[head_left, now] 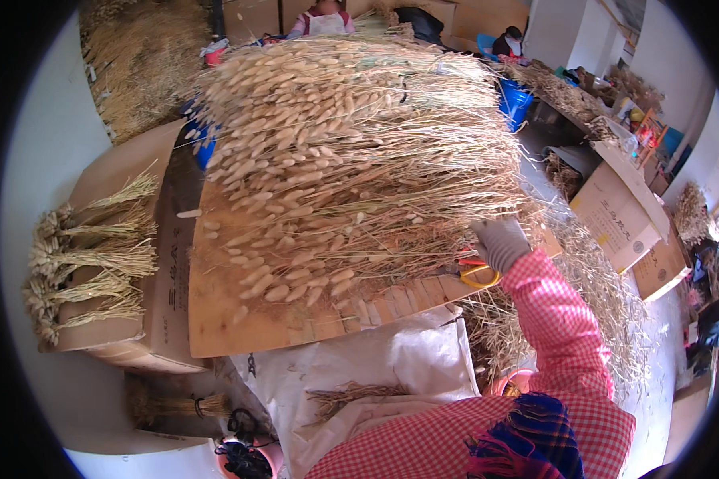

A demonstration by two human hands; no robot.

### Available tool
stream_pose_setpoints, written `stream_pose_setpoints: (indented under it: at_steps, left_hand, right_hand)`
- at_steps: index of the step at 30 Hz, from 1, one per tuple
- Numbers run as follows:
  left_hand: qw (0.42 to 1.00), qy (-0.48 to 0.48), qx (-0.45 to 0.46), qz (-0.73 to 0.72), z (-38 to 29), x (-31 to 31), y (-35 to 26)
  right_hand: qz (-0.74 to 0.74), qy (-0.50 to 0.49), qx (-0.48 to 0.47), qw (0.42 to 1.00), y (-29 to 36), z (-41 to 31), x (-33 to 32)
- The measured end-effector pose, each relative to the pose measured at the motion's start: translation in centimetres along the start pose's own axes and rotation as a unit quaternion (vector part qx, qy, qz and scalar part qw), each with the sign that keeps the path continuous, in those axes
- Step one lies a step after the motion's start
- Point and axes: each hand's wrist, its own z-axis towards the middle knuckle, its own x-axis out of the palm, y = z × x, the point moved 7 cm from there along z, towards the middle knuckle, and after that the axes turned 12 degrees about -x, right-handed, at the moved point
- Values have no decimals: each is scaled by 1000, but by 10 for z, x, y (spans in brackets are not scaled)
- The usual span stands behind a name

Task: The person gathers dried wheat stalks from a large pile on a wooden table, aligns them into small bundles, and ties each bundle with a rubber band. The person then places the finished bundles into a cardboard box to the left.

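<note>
A large heap of dried bunny-tail grass (359,143) lies across a wooden table (245,335), its fluffy heads to the left and its stems to the right. My right hand (503,242), in a grey striped glove, rests at the stem ends near the table's right edge; whether its fingers grip any stems cannot be seen. Scissors with yellow and red handles (479,274) lie just below that hand, partly hidden. My left hand is out of view. Before me a white sheet (359,353) hangs over my lap, with a few loose stems (356,395) on it.
Tied bunches (108,257) sit on a cardboard box (168,299) at left; another bundle (183,406) is lower down. Blue buckets (515,105) flank the table. Stem waste (587,287) and boxes (617,209) are at right. Two people (322,23) sit beyond the table.
</note>
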Motion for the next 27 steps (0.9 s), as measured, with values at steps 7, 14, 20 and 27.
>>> stream_pose_setpoints:
  at_steps: [7, 14, 20, 27]
  left_hand:
    - [914, -76, 396, 32, -52, -66, -173]
    - [706, -253, 526, 401, -46, 1, -391]
    - [818, -123, 367, 426, 30, 27, -461]
    - [839, -84, 366, 393, 58, 14, -479]
  right_hand:
    - [19, -99, 3, 995, -12, -43, 73]
    - [19, -7, -26, 999, -14, -12, 90]
    - [70, 22, -68, 995, -3, -46, 68]
    - [194, 28, -73, 978, 20, -75, 46]
